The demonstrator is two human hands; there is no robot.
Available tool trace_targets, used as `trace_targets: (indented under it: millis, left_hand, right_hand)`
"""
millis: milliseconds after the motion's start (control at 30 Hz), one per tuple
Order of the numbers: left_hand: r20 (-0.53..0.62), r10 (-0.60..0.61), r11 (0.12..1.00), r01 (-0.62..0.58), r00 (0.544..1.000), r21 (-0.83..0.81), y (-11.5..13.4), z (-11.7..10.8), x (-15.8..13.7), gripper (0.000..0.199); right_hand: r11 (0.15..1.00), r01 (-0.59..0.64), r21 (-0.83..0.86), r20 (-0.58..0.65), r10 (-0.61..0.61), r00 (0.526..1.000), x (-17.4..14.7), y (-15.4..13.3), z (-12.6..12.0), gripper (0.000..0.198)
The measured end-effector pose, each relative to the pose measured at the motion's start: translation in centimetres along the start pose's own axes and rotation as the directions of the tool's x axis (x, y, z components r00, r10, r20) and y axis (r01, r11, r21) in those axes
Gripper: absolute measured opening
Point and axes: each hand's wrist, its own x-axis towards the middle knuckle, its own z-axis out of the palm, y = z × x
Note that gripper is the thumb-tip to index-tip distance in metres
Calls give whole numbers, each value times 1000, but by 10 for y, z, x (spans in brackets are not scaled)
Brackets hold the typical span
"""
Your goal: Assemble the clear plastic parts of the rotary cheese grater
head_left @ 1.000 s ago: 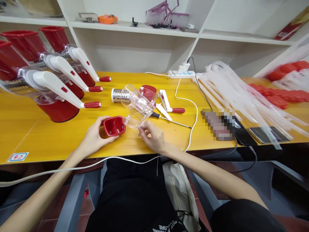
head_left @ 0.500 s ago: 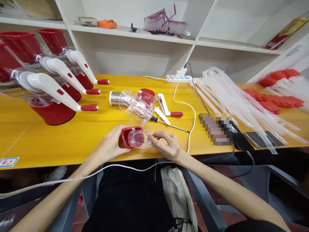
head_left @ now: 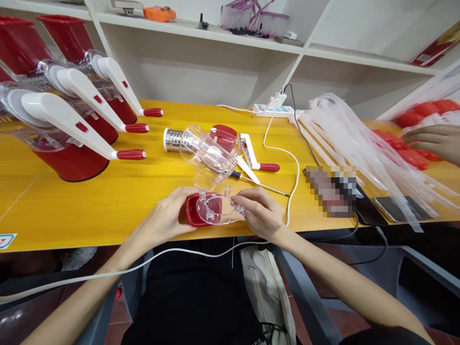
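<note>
Head view: my left hand (head_left: 167,220) grips the red base (head_left: 192,214) at the near edge of the yellow table (head_left: 72,201). My right hand (head_left: 262,213) pinches the clear housing (head_left: 215,182), which is seated on that base. A screwdriver (head_left: 258,182) lies just behind them.

My right hand (head_left: 264,213) now grips the clear housing (head_left: 219,208) against the red base (head_left: 196,215); another person's hand (head_left: 433,141) appears far right.
</note>
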Motion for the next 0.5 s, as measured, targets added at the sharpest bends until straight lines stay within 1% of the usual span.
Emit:
trace_targets:
  millis: [67,133,167,233,300,400,467,500]
  left_hand:
    - [6,11,1000,-11,1000,5,0,-1,-1,57]
    - [6,-9,1000,9,1000,25,-2,-6,-3,57]
    - [1,-41,998,41,999,42,-4,-9,-5,59]
    - [-28,-149,985,151,988,83,-8,-18,-8,63]
    - [-76,-270,952,278,960,126,-14,-28,-10,65]
    - [-151,-383,896,406,911,181,-25,-39,-7,69]
    - [-180,-411,873,443,894,204,-32,-41,-3,70]
    - [-187,-417,867,451,889,210,-35,-41,-2,70]
  right_hand:
    - [999,-6,38,-11,7,1000,-1,3,0,31]
    - [995,-40,87,-25,42,999,-3,5,2,29]
    - [991,-62,117,-29,66,997,-5,5,3,28]
    - [975,-124,183,-21,130,991,-9,5,6,30]
    - [946,-208,250,6,213,977,-13,5,9,35]
    - [875,-348,337,63,348,935,-18,5,11,43]
    - [810,-447,379,109,441,891,-20,6,9,48]
    - [770,-500,396,134,490,861,-20,8,8,51]
